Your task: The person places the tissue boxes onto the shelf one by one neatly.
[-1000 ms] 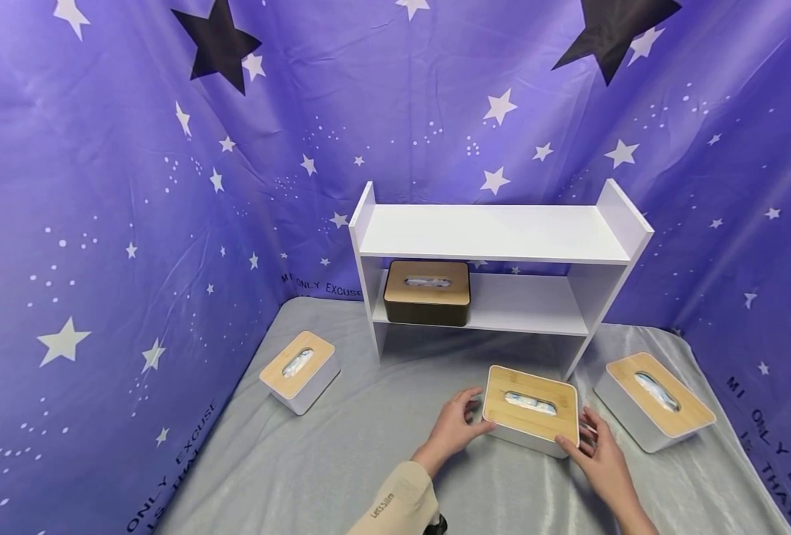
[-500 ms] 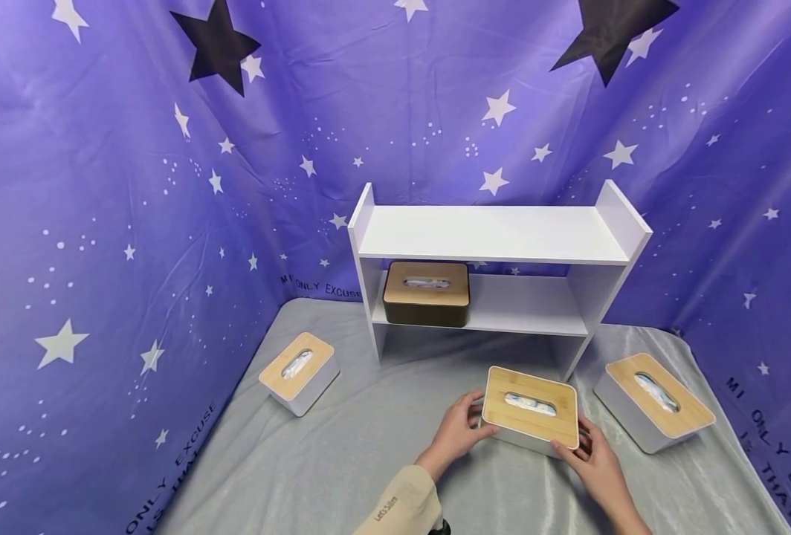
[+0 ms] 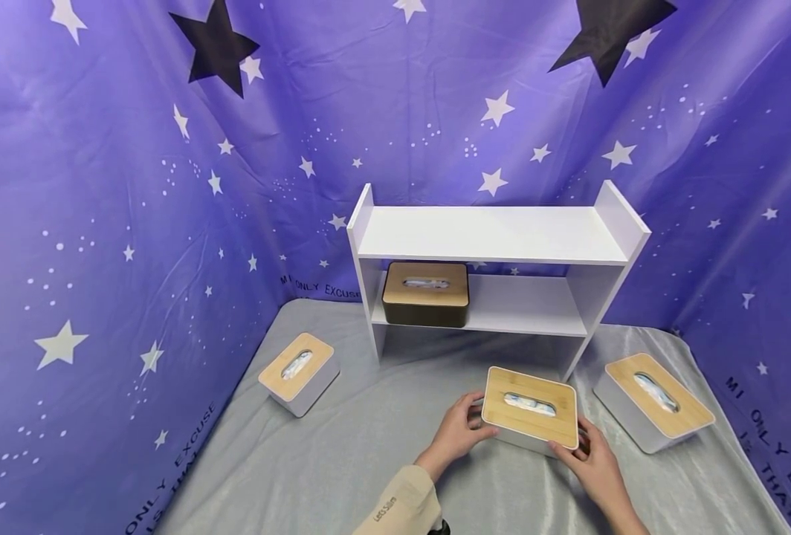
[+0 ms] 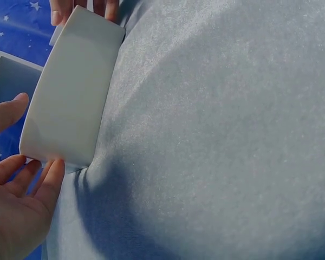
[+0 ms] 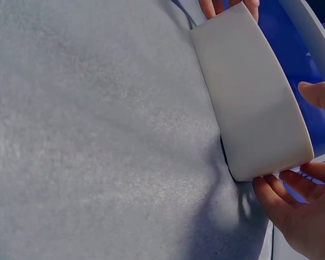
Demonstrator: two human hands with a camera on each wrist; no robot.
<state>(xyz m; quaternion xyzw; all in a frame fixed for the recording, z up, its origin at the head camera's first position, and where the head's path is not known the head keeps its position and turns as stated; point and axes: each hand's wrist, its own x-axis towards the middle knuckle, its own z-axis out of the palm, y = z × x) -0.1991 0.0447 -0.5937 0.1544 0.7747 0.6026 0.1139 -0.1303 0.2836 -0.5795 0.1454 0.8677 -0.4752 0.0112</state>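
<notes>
At six o'clock from shelf, my left hand and right hand grip box by ends. Likely light, stiff, slick; best held low.

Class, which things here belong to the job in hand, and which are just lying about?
In the job:
middle box
left hand, touching its left end
right hand, touching its right end

Apparently just about, untouched:
left box
right box
shelf
dark box, on the shelf
</notes>
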